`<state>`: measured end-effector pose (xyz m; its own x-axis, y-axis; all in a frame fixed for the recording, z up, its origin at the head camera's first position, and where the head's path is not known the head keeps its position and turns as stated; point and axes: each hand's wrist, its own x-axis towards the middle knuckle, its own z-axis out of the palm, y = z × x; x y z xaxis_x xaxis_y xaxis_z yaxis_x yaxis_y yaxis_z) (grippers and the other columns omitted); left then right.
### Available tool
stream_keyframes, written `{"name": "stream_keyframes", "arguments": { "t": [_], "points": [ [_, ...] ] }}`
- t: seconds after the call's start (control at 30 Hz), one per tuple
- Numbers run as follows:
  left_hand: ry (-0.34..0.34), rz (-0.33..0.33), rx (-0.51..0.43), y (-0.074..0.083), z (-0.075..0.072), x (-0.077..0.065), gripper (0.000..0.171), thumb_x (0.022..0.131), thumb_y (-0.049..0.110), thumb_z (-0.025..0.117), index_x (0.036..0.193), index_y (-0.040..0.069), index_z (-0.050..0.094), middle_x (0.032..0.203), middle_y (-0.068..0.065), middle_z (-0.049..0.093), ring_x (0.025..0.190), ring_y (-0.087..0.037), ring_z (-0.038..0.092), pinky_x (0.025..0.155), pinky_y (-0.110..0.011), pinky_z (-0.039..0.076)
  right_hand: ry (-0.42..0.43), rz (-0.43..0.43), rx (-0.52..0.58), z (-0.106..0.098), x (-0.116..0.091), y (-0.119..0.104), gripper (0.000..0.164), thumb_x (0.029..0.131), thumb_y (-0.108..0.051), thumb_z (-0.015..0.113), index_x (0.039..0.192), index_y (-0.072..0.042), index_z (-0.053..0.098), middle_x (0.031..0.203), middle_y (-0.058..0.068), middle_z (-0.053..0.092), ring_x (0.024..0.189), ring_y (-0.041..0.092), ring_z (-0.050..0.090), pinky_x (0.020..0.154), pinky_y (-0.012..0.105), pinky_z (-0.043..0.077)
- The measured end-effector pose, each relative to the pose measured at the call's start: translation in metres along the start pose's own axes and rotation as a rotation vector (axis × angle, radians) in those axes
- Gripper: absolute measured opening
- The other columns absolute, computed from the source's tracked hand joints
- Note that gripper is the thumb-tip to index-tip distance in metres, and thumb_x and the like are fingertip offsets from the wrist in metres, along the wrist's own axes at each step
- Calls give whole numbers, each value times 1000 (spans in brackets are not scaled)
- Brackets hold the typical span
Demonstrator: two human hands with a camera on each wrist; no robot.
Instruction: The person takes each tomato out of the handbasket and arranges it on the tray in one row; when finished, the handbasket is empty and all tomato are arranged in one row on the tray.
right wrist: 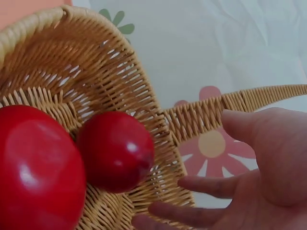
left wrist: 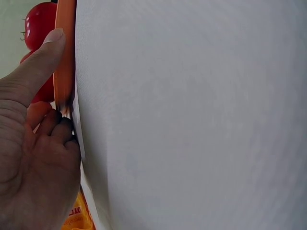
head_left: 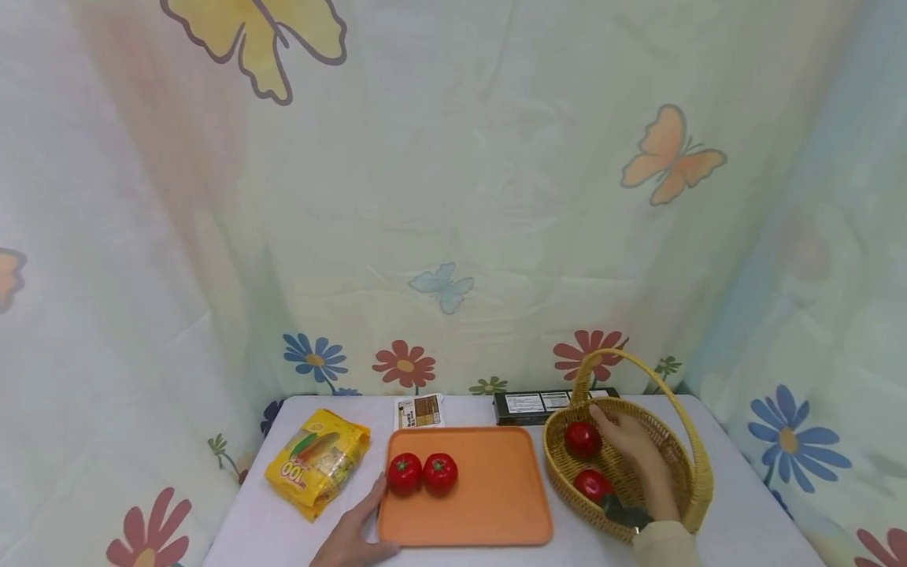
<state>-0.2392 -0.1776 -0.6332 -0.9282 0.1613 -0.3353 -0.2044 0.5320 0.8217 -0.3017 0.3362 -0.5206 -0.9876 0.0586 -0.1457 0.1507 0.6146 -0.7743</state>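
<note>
An orange tray [head_left: 496, 496] lies on the table with two red tomatoes [head_left: 422, 475] side by side at its left. My left hand [head_left: 354, 534] touches its near left corner, thumb along the front side and fingers by the left side. In the left wrist view, the thumb [left wrist: 48, 52] rests against the tray's orange wall [left wrist: 64, 72]. A wicker basket [head_left: 701, 480] holds a far red tomato [head_left: 583, 439] and a nearer one [head_left: 591, 485]. My right hand [head_left: 627, 439] reaches over the basket, fingers spread beside the far tomato [right wrist: 115, 151], holding nothing.
A yellow snack bag [head_left: 319, 461] lies left of the tray. Behind the tray are a small white and brown packet [head_left: 420, 412] and a black box [head_left: 527, 405], partly behind the basket. The basket's tall handle [head_left: 669, 394] arches over it. Patterned cloth hangs around the table.
</note>
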Motion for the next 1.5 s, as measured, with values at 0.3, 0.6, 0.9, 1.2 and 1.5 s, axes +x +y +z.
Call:
{"name": "stream_keyframes", "arguments": {
  "t": [0.3, 0.6, 0.9, 1.2, 1.5],
  "points": [
    [4, -10, 21, 0, 0, 1, 122, 74, 45, 98, 172, 20, 30, 175, -14, 33, 158, -54, 26, 119, -79, 35, 37, -29, -103, -3, 14, -14, 77, 103, -44, 73, 144, 17, 52, 138, 43, 57, 124, 58, 58, 104, 67, 58],
    [-1, -22, -13, -10, -1, 8, 125, 70, 48, 100, 171, 20, 32, 175, -14, 34, 158, -55, 26, 117, -83, 32, -15, -78, -4, 1, 27, -12, 65, 91, -18, 88, 140, 14, 59, 134, 36, 66, 124, 52, 64, 103, 60, 62],
    [-5, -11, 37, 0, 0, 1, 120, 75, 47, 97, 172, 19, 31, 175, -14, 33, 158, -54, 26, 120, -79, 34, 19, -30, -10, 12, 36, 0, 55, 86, -8, 90, 131, 13, 65, 132, 36, 64, 119, 52, 61, 108, 68, 55],
    [3, -3, 37, 2, 2, 0, 119, 76, 45, 97, 172, 19, 30, 174, -15, 35, 156, -57, 28, 116, -82, 36, -10, 20, -44, 11, 42, 5, 56, 80, 0, 92, 129, 13, 66, 132, 38, 61, 117, 50, 58, 108, 69, 53],
    [20, -32, 37, 5, 2, 0, 119, 75, 46, 97, 172, 21, 32, 174, -13, 37, 157, -55, 29, 117, -81, 36, -24, -5, -96, 9, 41, 6, 58, 79, -1, 93, 127, 17, 66, 125, 38, 63, 110, 46, 62, 99, 60, 60]
  ]
}}
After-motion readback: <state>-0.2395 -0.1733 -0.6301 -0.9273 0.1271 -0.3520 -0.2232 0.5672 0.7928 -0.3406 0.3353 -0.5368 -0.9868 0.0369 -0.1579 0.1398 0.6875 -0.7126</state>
